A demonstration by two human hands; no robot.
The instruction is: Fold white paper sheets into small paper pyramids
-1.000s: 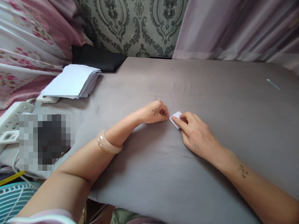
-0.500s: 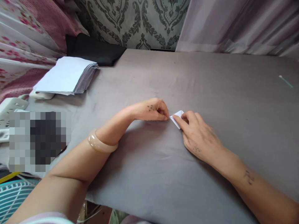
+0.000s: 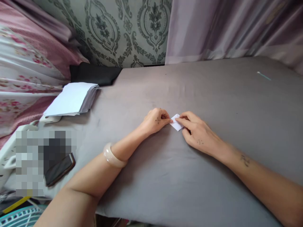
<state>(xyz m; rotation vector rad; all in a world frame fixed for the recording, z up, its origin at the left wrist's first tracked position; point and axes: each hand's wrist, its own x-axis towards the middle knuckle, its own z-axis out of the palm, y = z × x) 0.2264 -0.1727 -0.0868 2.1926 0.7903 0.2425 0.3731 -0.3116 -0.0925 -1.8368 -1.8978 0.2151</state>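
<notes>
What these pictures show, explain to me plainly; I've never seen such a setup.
There is no machine here: a person works with two bare hands. The camera sits on that person's head, looking forward and down. The left hand and right hand meet at a small piece of folded white paper; fingers of both touch it, though how firmly is hard to tell. Underneath is a grey cloth. On it lie a stack of white paper, a dark phone-like object and a thin teal stick.
</notes>
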